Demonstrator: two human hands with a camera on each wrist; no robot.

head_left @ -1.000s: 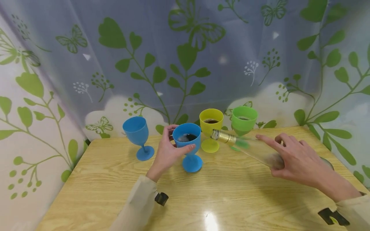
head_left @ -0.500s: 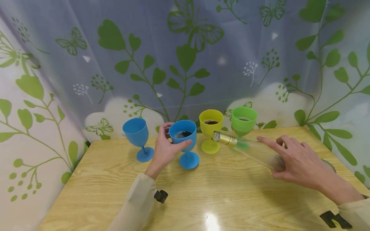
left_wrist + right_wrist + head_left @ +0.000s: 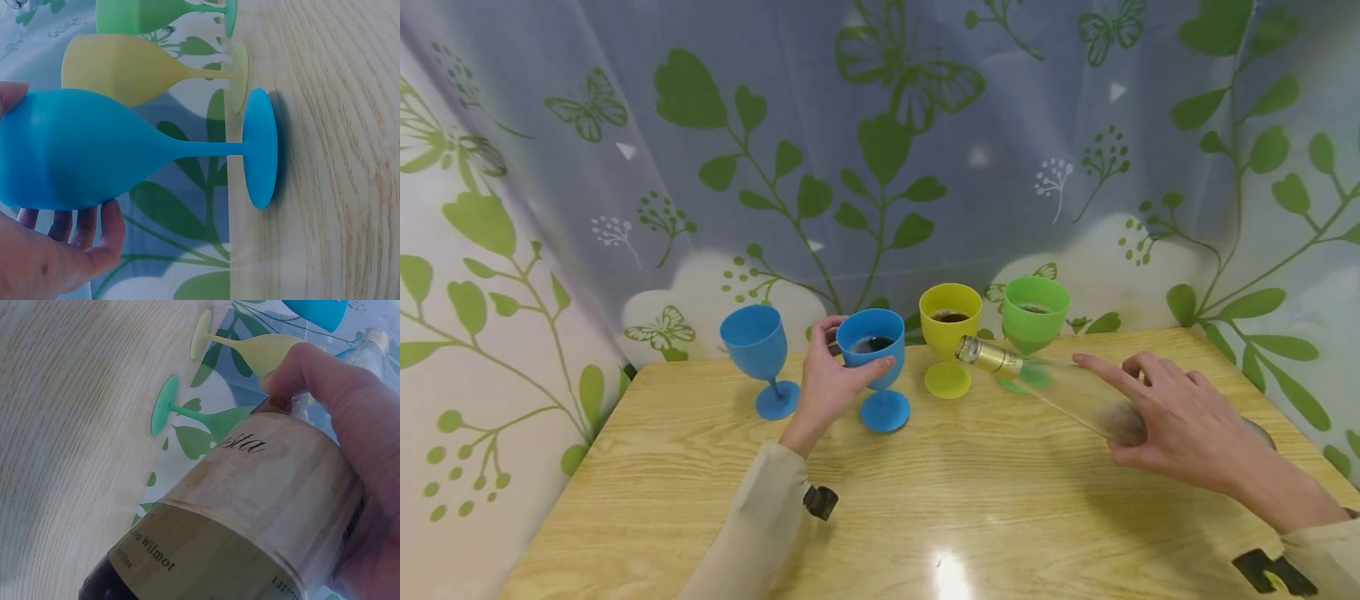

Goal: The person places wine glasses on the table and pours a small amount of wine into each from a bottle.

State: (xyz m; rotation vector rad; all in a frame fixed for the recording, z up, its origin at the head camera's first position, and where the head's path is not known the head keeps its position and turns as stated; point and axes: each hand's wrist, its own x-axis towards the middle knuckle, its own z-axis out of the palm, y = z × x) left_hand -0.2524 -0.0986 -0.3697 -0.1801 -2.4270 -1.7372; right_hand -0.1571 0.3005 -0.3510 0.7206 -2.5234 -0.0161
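My left hand (image 3: 835, 379) grips the bowl of a blue goblet (image 3: 884, 354) with dark liquid in it, thumb across the near side. In the left wrist view the base of this blue goblet (image 3: 259, 149) is at the wooden surface. My right hand (image 3: 1180, 417) holds a clear glass wine bottle (image 3: 1067, 387) tilted, its gold-collared neck pointing left toward the goblets. The right wrist view shows the label on this wine bottle (image 3: 250, 487) and my thumb along its side. The bottle's mouth overlaps a yellow goblet (image 3: 950, 329) in the head view.
Another blue goblet (image 3: 754, 346) stands to the left of my left hand. Behind the bottle, the yellow goblet and a green goblet (image 3: 1036, 312) each hold dark liquid. A wooden table (image 3: 880, 508) lies beneath, with a patterned curtain (image 3: 790, 242) along its back edge.
My left hand has carried the blue goblet left and slightly back, away from the bottle's mouth. The bottle in my right hand has shifted slightly right, still tilted.
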